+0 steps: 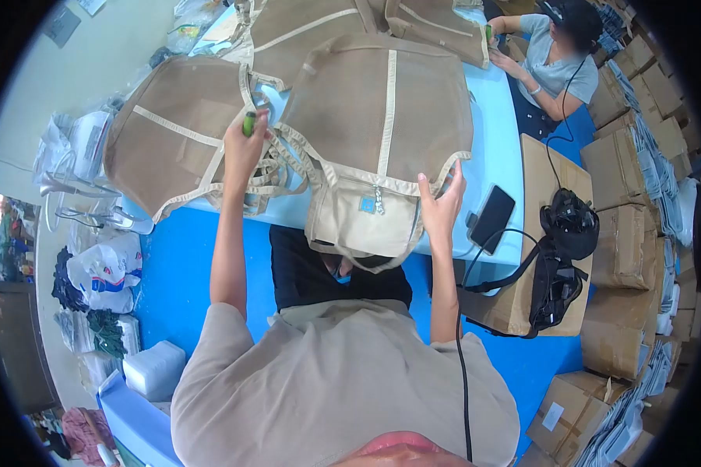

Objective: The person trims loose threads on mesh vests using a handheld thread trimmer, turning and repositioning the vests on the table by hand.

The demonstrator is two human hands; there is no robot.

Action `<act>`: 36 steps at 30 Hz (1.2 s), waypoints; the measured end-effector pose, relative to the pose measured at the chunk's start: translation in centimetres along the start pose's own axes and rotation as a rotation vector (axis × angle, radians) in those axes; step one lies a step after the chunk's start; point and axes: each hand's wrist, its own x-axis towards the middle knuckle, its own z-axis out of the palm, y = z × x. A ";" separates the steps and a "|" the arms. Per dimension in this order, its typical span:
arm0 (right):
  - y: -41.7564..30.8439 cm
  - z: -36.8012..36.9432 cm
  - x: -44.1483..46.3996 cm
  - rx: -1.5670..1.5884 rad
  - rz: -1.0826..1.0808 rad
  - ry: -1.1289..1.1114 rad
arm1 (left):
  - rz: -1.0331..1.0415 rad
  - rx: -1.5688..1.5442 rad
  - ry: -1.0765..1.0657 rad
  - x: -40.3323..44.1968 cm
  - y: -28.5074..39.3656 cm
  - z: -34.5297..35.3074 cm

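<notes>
My left hand (245, 148) is closed around a small tool with a green handle (248, 124); its working end is hidden. Just beside it lies a brown mesh bag (171, 132) with cream trim, its straps (266, 175) bunched in loops. My right hand (442, 206) grips the cream edge of a second mesh bag (343, 101), thumb in front and fingers along the side. This bag is spread flat over the table, and its cream pocket panel (362, 212) hangs at the front edge. On the panel are a small blue label and a pale cord.
On the light blue table (494, 117) a phone (492, 214) lies to the right. Further right, a carton (557, 167) carries black gear (568, 226) with a cable. A co-worker (557, 58) sits at the far right, handling another mesh bag (436, 31). Stacked cartons (619, 241) line the right side.
</notes>
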 end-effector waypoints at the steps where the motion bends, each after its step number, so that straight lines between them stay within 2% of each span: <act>1: 0.0 -0.1 -0.6 -0.007 0.009 -0.009 | -0.027 0.009 -0.036 -1.6 -0.6 -0.1; 3: -0.8 -0.5 -2.5 -0.220 -0.200 0.052 | -0.055 0.002 -0.126 -4.6 -1.0 1.3; 4: -1.2 -0.5 -3.2 -0.218 -0.201 0.043 | -0.050 -0.063 -0.142 -6.2 -0.6 2.3; 6: -2.0 -0.2 -4.6 -0.259 -0.342 -0.033 | -0.074 -0.025 -0.208 -8.2 1.7 3.7; 7: -2.3 0.2 -5.0 -0.262 -0.336 -0.039 | -0.094 0.010 -0.279 -8.8 2.8 4.3; 9: -2.9 1.4 -5.3 -0.219 -0.472 -0.201 | -0.057 0.089 -0.279 -9.1 4.0 5.5; 10: -3.3 2.2 -5.3 -0.222 -0.472 -0.202 | -0.011 0.169 -0.274 -9.1 4.3 5.8; 11: -3.6 3.1 -5.2 -0.165 -0.486 -0.300 | -0.008 0.165 -0.273 -9.1 3.9 6.0; 12: -3.9 3.9 -5.0 -0.107 -0.498 -0.396 | 0.004 0.265 -0.328 -9.0 3.0 6.4; 13: -4.0 4.6 -5.1 -0.109 -0.500 -0.391 | 0.017 0.366 -0.384 -9.0 2.0 6.8; 15: -3.7 5.8 -5.3 -0.212 -0.492 -0.457 | 0.006 0.325 -0.356 -9.3 2.3 6.8; 17: -2.4 6.6 -5.7 -0.236 -0.475 -0.499 | -0.105 0.354 -0.361 -9.5 2.7 6.4; 18: -2.2 6.6 -5.9 -0.270 -0.526 -0.497 | -0.115 0.356 -0.359 -9.7 2.5 6.3; 21: -1.9 6.5 -5.8 -0.294 -0.571 -0.515 | -0.106 0.268 -0.350 -9.3 1.5 6.1; 27: -3.0 6.8 -5.6 -0.258 -0.638 -0.608 | -0.094 -0.011 -0.475 -7.7 -1.4 6.1; 29: -3.0 7.6 -5.5 -0.201 -0.669 -0.643 | -0.202 -0.259 -0.343 -7.4 -0.4 5.4; 31: -3.0 8.2 -5.6 -0.136 -0.647 -0.630 | -0.289 -0.334 -0.355 -7.2 2.1 3.9; 33: -2.8 8.6 -5.5 -0.105 -0.642 -0.625 | -0.396 -0.683 -0.300 -7.2 3.6 3.2; 36: -2.6 8.6 -5.1 -0.059 -0.640 -0.615 | -0.325 -0.755 -0.234 -7.2 2.5 4.7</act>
